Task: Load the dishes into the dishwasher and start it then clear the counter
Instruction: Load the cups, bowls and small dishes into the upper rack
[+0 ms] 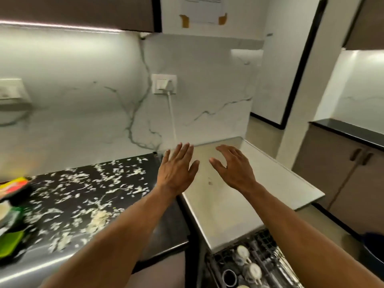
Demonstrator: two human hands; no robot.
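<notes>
From your head view, your left hand (pixel 176 171) and right hand (pixel 234 169) hovered over the pale dishwasher top (pixel 228 196) — fingers straight and loosely spread, holding nothing. Below, the rack (pixel 249 267) stood pulled out with cups (pixel 243 253) in it, so loading looked nearly done. The black counter (pixel 87 196) was strewn with white scraps (pixel 97 217) — next, I'd judge, you needed to push the rack in and start the machine.
</notes>
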